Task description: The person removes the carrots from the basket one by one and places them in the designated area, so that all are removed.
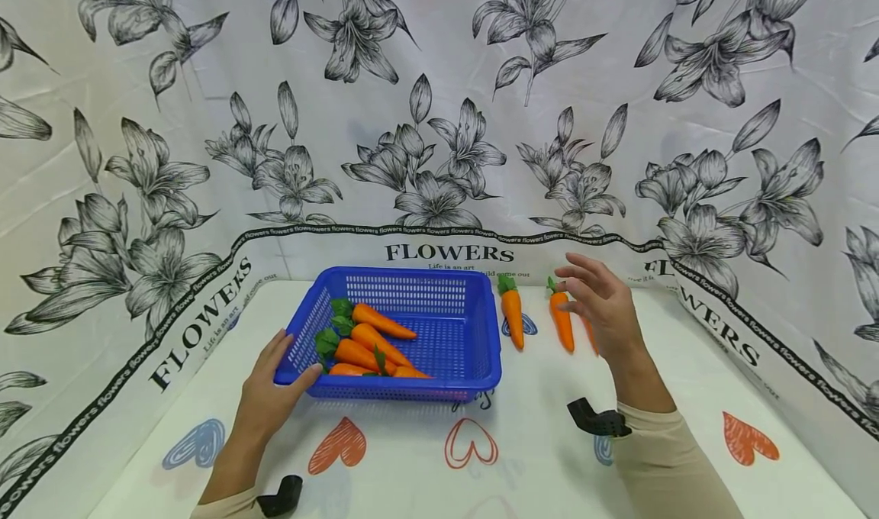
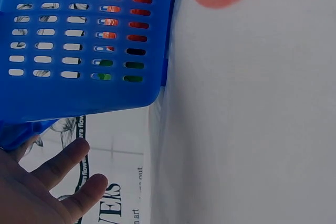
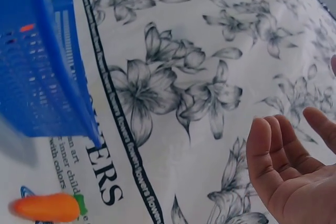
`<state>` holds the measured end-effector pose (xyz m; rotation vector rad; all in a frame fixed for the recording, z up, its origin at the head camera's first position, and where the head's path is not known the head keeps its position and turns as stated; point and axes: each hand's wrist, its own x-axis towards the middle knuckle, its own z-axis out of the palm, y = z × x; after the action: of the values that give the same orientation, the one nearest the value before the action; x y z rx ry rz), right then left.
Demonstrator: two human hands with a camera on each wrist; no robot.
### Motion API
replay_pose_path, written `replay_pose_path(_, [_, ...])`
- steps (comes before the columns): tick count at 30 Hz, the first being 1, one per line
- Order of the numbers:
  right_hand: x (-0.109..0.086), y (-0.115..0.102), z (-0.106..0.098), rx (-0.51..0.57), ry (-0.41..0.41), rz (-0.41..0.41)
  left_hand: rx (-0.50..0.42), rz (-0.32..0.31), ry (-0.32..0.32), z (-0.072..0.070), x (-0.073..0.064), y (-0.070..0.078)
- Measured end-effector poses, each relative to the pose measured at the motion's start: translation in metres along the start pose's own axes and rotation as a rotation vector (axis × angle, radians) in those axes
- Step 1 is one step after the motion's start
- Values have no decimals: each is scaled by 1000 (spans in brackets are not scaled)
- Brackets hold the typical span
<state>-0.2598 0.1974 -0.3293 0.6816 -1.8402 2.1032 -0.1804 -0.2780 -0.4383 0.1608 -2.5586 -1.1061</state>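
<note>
A blue plastic basket (image 1: 481, 328) with slotted walls stands on the table, holding several orange carrots (image 1: 374, 343) with green tops. My left hand (image 1: 268, 393) holds its near left corner, thumb over the front rim and fingers along the left side. In the left wrist view, two fingers (image 2: 86, 195) are spread apart from the slotted wall. To the right of the basket, my right hand (image 1: 604, 305) is raised with loosely bent fingers and nothing in them. Nearest it lie a carrot (image 1: 561, 320) and another one (image 1: 590, 336), which it partly hides.
One more carrot (image 1: 512, 317) lies close to the basket's right side. The white tabletop (image 1: 536, 443) carries printed hearts. Behind and at both sides hangs a white cloth (image 1: 439, 122) with black flower drawings.
</note>
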Motion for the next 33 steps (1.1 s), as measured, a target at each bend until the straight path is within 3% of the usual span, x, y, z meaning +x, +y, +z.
replay_pose_path(6, [6,0,17,50,-48,-23,9,3,0,-1,-1,0])
replay_pose_path(19, [16,4,53,24,-130,-41,9,3,-7,-1,-1,0])
replay_pose_path(33, [34,12,83,65,-222,-8,5,18,6,0,-1,1])
